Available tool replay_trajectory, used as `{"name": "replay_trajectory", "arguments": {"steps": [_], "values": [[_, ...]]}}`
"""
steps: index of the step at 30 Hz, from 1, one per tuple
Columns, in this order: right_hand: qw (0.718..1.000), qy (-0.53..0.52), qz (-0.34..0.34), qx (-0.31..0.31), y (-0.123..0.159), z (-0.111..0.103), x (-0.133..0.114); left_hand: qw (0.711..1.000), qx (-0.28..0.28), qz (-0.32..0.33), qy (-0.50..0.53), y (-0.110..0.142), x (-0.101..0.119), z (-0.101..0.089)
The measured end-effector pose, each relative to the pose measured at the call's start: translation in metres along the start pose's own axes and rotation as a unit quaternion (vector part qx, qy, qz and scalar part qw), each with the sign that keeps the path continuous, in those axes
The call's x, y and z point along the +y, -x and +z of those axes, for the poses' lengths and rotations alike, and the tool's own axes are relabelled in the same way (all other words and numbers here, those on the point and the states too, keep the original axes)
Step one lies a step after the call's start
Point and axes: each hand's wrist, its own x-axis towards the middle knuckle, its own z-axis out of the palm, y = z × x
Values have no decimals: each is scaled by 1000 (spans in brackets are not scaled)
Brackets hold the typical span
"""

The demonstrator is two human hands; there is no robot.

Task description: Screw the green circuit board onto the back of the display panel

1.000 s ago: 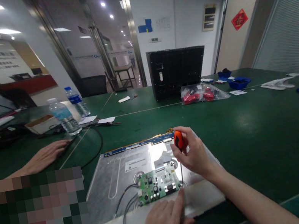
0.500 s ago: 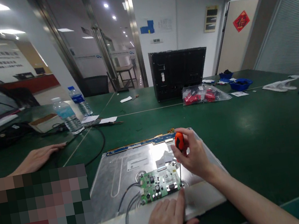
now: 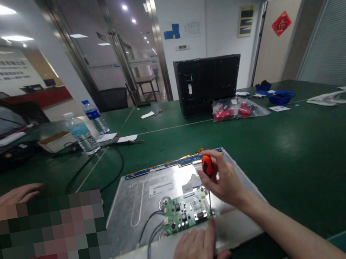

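An orange and black screwdriver (image 3: 207, 166) stands nearly upright in my right hand (image 3: 225, 182), which is closed around its handle. Its thin shaft reaches down to the near right corner of a green circuit board (image 3: 187, 209). The board lies on the silver metal back of a display panel (image 3: 122, 219), with grey and black cables (image 3: 149, 241) running from its left side. My left hand (image 3: 193, 253) lies flat on the panel's near white strip, holding nothing. Its index finger stretches to the board corner beside the screwdriver tip, and its thumb is spread away.
Another person's hand (image 3: 15, 194) rests on the green table (image 3: 299, 161) at left. Two water bottles (image 3: 82, 134), a black cable and papers lie beyond it. A black monitor housing (image 3: 210, 82) stands at the back, with a plastic bag of red parts (image 3: 239, 109) before it.
The other person's hand has drawn back to the left. My hands stay in place, with the screwdriver at the same board corner. The view has shifted slightly.
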Motion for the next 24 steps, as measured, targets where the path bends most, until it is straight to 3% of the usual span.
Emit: {"name": "replay_trajectory", "arguments": {"steps": [24], "values": [[989, 50, -133, 38, 0, -9, -17, 999, 39, 7, -31, -7, 3, -7]]}}
